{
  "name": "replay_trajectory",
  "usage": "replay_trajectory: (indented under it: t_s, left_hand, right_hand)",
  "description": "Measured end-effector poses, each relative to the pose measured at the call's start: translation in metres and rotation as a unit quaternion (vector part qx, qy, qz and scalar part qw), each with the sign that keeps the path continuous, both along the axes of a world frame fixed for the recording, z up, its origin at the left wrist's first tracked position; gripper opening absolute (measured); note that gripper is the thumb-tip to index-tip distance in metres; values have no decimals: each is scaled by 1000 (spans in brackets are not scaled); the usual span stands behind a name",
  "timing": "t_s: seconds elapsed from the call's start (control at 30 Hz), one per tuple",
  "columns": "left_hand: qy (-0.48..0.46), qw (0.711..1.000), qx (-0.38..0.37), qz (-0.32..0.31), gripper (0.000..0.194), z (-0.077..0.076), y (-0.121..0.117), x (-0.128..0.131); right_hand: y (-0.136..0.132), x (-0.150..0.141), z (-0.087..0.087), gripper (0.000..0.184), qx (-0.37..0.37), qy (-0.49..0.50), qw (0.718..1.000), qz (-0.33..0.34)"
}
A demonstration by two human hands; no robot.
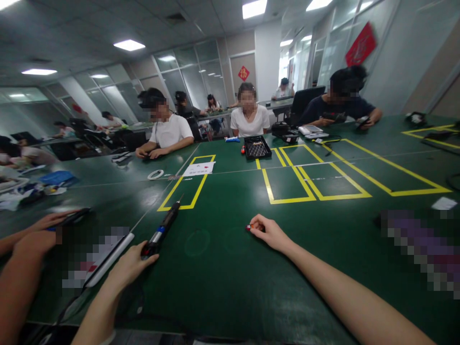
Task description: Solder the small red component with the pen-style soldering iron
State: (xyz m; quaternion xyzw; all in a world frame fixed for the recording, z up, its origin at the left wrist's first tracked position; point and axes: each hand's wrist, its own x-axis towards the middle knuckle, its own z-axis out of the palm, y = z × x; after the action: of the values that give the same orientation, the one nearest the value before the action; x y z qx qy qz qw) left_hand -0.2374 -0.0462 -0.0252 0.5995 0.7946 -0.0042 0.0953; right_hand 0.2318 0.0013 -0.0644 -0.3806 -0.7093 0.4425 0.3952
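Observation:
My left hand (132, 261) is closed around the rear end of an electric screwdriver (166, 223). The tool is black with a blue and silver band, and its thin bit points away from me, near a yellow taped outline (186, 207). Over the middle of the green table (215, 287), my right hand (268, 232) pinches a small red piece (248, 227) between thumb and fingertips. Most of that piece is covered by the fingers, so its kind cannot be made out.
A black compartment tray (258, 147) lies across the table, before a seated person. A white card (199, 168) and a white ring (155, 175) lie left of it. Beside my left arm are a white bar (111, 258) and another person's hands (39, 235) with a dark tool.

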Motion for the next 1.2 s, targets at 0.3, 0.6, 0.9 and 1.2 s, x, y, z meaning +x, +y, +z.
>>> replay_trajectory:
  t_s: [0.3, 0.6, 0.9, 1.2]
  left_hand:
    - [25, 999, -5, -31, 73, 13, 0, 51]
    - [54, 992, -2, -117, 63, 27, 11, 152]
    - [34, 977, 50, -206, 66, 23, 32, 259]
    - [-9, 960, 63, -272, 61, 14, 43, 296]
  right_hand:
    - [-1, 0, 2, 13, 1, -5, 1000, 4]
    - [3, 0, -3, 12, 45, -24, 999, -6]
    - [4, 0, -4, 9, 71, -43, 995, -46]
    - [5, 1, -5, 6, 97, -57, 991, -67]
